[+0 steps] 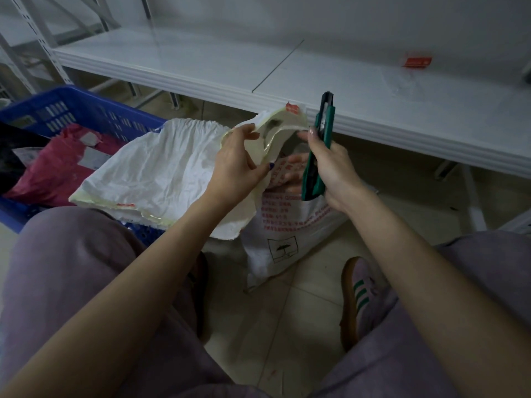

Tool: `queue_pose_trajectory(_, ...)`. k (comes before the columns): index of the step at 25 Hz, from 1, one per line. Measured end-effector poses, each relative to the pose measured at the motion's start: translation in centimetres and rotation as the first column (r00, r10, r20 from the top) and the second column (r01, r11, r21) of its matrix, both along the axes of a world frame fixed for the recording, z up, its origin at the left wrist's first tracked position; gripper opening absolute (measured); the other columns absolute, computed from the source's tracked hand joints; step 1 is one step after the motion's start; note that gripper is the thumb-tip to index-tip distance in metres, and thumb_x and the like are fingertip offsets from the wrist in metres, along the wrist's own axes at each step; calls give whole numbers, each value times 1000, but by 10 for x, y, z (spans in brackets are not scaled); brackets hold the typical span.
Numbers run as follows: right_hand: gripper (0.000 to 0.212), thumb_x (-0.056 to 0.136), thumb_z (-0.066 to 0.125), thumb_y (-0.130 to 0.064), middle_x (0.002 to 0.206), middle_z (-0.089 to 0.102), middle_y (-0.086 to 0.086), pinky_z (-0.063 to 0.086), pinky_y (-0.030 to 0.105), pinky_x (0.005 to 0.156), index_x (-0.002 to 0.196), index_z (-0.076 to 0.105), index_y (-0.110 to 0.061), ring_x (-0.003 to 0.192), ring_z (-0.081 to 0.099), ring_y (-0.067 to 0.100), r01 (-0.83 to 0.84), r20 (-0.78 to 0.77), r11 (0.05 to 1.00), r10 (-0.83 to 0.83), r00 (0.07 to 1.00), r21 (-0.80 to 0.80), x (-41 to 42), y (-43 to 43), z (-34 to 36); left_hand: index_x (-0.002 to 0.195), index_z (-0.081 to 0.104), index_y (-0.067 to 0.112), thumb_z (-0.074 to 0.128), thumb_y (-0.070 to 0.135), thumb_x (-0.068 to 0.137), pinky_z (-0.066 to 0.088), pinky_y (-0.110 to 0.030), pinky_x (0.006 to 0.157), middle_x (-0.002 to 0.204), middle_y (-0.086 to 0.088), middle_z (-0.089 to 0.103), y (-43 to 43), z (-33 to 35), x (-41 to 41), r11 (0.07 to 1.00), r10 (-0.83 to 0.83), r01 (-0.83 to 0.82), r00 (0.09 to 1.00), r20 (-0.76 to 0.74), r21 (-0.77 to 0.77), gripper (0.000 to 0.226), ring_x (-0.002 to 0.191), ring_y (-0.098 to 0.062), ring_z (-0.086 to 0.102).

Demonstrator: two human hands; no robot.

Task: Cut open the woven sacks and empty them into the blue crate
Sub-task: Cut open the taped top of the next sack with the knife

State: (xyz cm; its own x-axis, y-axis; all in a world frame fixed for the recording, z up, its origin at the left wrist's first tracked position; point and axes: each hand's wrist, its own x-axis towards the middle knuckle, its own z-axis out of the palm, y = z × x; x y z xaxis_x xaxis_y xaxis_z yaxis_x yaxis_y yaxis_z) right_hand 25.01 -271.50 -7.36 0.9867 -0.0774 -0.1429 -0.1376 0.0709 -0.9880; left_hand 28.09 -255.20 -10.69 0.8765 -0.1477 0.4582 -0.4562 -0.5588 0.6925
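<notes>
A white woven sack (155, 170) lies across my left knee and the rim of the blue crate (83, 106). My left hand (240, 165) grips its taped upper edge and holds the flap up. My right hand (330, 170) holds a green utility knife (319, 145) upright beside that edge, and its thumb touches the flap. A second white sack with red print (283, 234) stands on the floor between my knees, under the first one. In the crate lie a pink bag (54, 170) and a black one (11, 159).
A low white metal shelf (287, 73) runs across the back, with a red-and-white label (416, 60) lying on it. Shelf uprights (34, 33) stand at the far left. My knees and a striped shoe (363, 291) fill the foreground over a tiled floor (287, 326).
</notes>
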Motion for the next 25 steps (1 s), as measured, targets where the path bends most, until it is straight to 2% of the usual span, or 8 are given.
queue_pose_trajectory(3, 33, 99, 47, -24, 94, 61, 3, 48, 25, 56, 132, 45, -25, 71, 56, 12, -121, -45, 974, 115, 992, -190, -3, 0, -3, 132, 41, 5, 73, 13, 78, 47, -26, 71, 127, -7, 52, 2, 4, 1, 1000, 13, -13, 1000, 0, -22, 64, 57, -10, 52)
queue_pose_trajectory(7, 60, 87, 56, 8, 107, 56, 1, 50, 39, 91, 133, 44, -28, 108, 54, 18, -132, -24, 958, 130, 991, -256, 2, -7, -12, 134, 40, 7, 74, 14, 77, 45, -18, 65, 128, -4, 52, 3, 5, -1, 999, 27, -28, 999, -23, -46, 66, 57, -6, 52)
queue_pose_trajectory(9, 68, 80, 62, 11, 120, 56, 5, 46, 46, 100, 133, 44, -27, 117, 53, 21, -119, -33, 972, 115, 993, -200, 3, -9, -16, 133, 40, 7, 73, 13, 77, 45, -18, 65, 127, -2, 53, 3, 5, -2, 997, 27, -29, 999, -31, -66, 65, 56, -6, 51)
queue_pose_trajectory(12, 79, 73, 76, -1, 130, 53, 3, 47, 39, 100, 139, 37, -21, 119, 53, 17, -16, 66, 952, 38, 997, -305, 11, -1, -11, 133, 40, 8, 72, 9, 77, 43, -13, 60, 123, 4, 53, 3, 10, -5, 993, -21, 17, 999, -29, -116, 64, 53, -4, 51)
queue_pose_trajectory(16, 52, 77, 76, -12, 120, 60, 1, 50, 37, 93, 122, 49, -22, 113, 57, 19, 18, 157, 967, 23, 987, -252, 50, 20, 12, 133, 38, 9, 71, 3, 77, 48, -23, 56, 115, 6, 55, 11, 28, -8, 942, -149, 144, 989, 9, -304, 65, 52, -5, 52)
queue_pose_trajectory(19, 22, 90, 64, -27, 100, 65, 1, 53, 36, 84, 108, 56, -19, 93, 63, 17, 37, 97, 952, -7, 995, -305, 71, 40, 12, 138, 33, 10, 71, 9, 80, 53, -28, 64, 119, -3, 54, 23, 38, -11, 929, -54, 76, 996, 70, -363, 69, 60, -8, 55)
queue_pose_trajectory(22, 20, 96, 52, -25, 98, 64, 2, 49, 25, 66, 111, 59, -15, 83, 61, 15, 234, 106, 942, -215, 971, -240, 83, 49, 14, 139, 33, 1, 69, 28, 82, 48, -30, 92, 130, -14, 49, 32, 38, -25, 983, 4, 44, 966, 259, -181, 73, 101, -14, 58)
queue_pose_trajectory(25, 18, 95, 49, -20, 98, 64, 1, 50, 25, 72, 108, 60, -14, 88, 62, 17, 452, 69, 891, -448, 891, -48, 93, 40, 37, 139, 31, -4, 67, 54, 73, 25, -51, 112, 144, -21, 36, 29, 21, -42, 950, -87, -36, 922, 377, 309, 95, 134, -30, 32)
